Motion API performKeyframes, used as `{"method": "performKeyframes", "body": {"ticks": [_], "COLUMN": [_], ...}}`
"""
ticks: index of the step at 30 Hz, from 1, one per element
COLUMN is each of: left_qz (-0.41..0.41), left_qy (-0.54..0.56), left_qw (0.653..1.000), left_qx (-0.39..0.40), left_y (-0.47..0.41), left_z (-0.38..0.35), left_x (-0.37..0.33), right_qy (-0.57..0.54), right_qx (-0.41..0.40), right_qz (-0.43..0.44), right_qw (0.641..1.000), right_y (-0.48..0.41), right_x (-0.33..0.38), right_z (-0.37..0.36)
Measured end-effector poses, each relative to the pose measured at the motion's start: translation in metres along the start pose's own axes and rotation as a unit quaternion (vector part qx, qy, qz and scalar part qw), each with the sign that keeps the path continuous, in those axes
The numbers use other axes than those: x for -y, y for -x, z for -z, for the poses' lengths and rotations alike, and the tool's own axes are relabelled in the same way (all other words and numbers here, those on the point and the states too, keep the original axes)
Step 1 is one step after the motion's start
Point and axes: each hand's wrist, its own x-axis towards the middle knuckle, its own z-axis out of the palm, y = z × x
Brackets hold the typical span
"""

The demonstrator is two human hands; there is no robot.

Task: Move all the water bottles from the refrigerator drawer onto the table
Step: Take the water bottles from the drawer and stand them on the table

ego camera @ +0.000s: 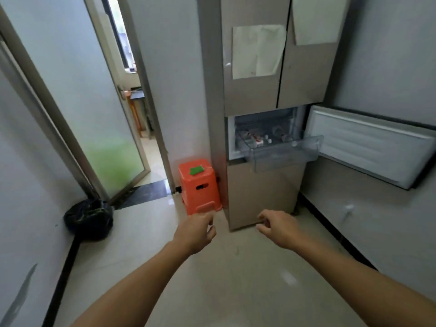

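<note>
Head view: the refrigerator [253,95] stands ahead. Its lower door [372,147] is swung wide to the right and the clear drawer [284,155] is pulled out. The water bottles [253,138] are in the back left part of that drawer; red-and-white labels and a few white caps show, but the picture is too soft for a count. They seem to lie on their sides, the long axis running from back left to front right and the caps toward the right.

Both arms reach forward over the floor, well short of the drawer. The left hand [195,232] and the right hand [278,228] hold nothing; each grip is slack, with the fingers loosely curled.

No counter is in view, so I cannot tell whether any bottles have been carried across. Bottles clearly remain in the drawer, so the task is unfinished, and reaching in for one looks like the step in hand. An orange stool [199,185] stands beside the refrigerator.
</note>
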Motion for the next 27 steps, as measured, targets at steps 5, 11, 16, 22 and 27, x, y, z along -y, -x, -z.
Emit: {"method": "performKeyframes", "body": {"ticks": [5, 11, 16, 22, 27], "left_qz": [-0.079, -0.124, -0.113, -0.088, -0.081], "left_qy": [0.003, -0.007, -0.010, 0.008, 0.028], "left_qw": [0.996, 0.990, 0.992, 0.995, 0.996], "left_qx": [0.031, 0.062, 0.060, 0.038, 0.027], "left_y": [-0.104, -0.218, -0.322, -0.417, -0.487], "left_z": [-0.017, -0.050, -0.065, -0.078, -0.088], "left_x": [-0.038, -0.091, -0.121, -0.140, -0.133], "right_qy": [-0.035, -0.045, -0.060, -0.072, -0.075], "right_qx": [-0.016, -0.027, -0.023, -0.021, -0.024], "right_qz": [-0.073, -0.119, -0.115, -0.101, -0.093], "right_qw": [0.997, 0.992, 0.991, 0.992, 0.993], "right_y": [-0.035, -0.102, -0.190, -0.289, -0.365], "right_x": [-0.075, -0.168, -0.240, -0.300, -0.326], "right_z": [0.023, 0.039, 0.064, 0.102, 0.115]}}
